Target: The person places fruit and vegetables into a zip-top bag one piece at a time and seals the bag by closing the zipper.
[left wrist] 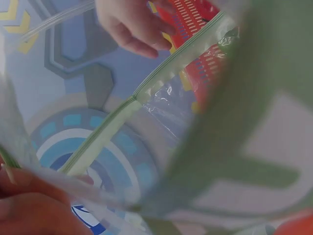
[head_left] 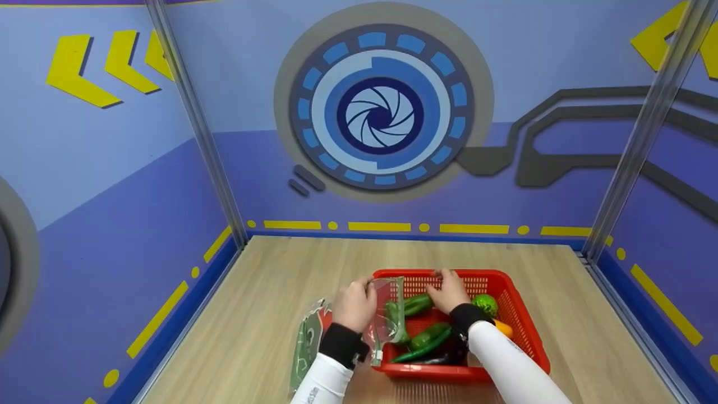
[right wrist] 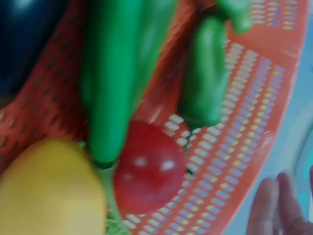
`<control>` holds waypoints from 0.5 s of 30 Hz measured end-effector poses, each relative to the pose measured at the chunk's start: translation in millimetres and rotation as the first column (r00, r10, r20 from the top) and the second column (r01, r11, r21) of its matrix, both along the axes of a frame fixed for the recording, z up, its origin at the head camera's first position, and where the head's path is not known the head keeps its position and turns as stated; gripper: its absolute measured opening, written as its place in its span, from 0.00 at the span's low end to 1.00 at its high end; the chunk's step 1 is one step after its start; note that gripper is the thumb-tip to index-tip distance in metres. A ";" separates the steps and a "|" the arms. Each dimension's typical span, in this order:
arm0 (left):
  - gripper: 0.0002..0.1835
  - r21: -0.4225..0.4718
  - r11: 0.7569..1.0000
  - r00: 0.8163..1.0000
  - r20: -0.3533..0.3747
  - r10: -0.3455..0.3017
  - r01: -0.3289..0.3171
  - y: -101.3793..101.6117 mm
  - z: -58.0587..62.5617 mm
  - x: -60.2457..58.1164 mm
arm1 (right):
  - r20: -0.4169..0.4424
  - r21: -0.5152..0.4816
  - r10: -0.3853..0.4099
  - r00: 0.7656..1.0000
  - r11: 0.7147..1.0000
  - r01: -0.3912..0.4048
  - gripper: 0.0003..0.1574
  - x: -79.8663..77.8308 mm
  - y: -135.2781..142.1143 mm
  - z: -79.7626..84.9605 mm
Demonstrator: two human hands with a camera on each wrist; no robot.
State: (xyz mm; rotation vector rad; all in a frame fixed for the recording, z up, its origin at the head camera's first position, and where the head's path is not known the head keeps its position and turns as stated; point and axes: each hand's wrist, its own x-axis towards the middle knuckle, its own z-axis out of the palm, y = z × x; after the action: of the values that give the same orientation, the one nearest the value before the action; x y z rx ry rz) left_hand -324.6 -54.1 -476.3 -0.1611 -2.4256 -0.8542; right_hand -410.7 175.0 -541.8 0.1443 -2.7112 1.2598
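Observation:
My left hand [head_left: 354, 307] pinches the edge of a clear zip bag [head_left: 387, 297] over the left side of the red basket. In the left wrist view, the bag's zip strip [left wrist: 110, 120] crosses diagonally, beside a blurred green-printed panel [left wrist: 234, 161]. Green-printed plastic [head_left: 305, 350] also shows left of that hand. Above the far part of the basket [head_left: 532, 336], my right hand [head_left: 450, 292] holds nothing, its fingers loosely bent. Beneath it are green peppers [head_left: 418, 304], a long green chili [head_left: 423, 352] and a dark eggplant [head_left: 449, 358]. The right wrist view shows a tomato [right wrist: 149, 169].
A round green vegetable [head_left: 485, 304] and an orange-yellow one [head_left: 504, 328] lie along the basket's right side, partly behind the right wrist. The basket stands on a wooden table [head_left: 269, 280], with decorated panels [head_left: 241, 179] behind and at both sides.

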 end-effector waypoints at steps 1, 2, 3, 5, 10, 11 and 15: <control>0.09 -0.003 1.000 1.000 0.001 0.003 -0.003 0.2 -0.1 0.0 | 0.015 0.026 -0.009 1.000 1.000 0.009 0.22 0.2 2.3 -1.6; 0.09 -0.004 1.000 1.000 0.003 0.005 -0.005 0.5 0.0 0.0 | 0.033 0.051 -0.020 0.999 0.999 0.018 0.23 0.0 4.1 -3.4; 0.09 -0.003 1.000 1.000 0.009 0.005 -0.005 0.5 -0.1 -0.1 | 0.048 0.077 -0.026 0.998 0.997 0.023 0.25 -0.3 5.7 -5.1; 0.09 0.005 1.000 1.000 0.023 0.003 -0.003 0.6 0.1 -0.1 | 0.073 0.126 -0.041 0.997 0.991 0.031 0.27 -1.4 8.8 -8.7; 0.10 0.038 0.999 0.998 0.068 -0.013 0.011 -0.2 0.6 0.1 | 0.149 0.223 -0.071 0.986 0.974 0.037 0.40 -3.6 14.2 -17.4; 0.10 0.038 0.999 0.997 0.075 -0.014 0.011 -0.4 0.6 0.1 | 0.168 0.233 -0.074 0.983 0.972 0.034 0.42 -3.7 14.8 -19.1; 0.10 0.034 0.999 0.996 0.087 -0.016 0.013 -0.7 0.6 0.3 | 0.196 0.260 -0.074 0.978 0.965 0.021 0.48 -3.6 15.7 -26.1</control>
State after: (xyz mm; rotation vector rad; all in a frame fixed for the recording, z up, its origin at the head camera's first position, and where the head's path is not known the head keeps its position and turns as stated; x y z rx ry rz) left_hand -324.3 -54.9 -475.7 -0.1310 -2.4918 -0.9255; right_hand -414.3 190.6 -567.9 -0.0251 -3.0263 0.9522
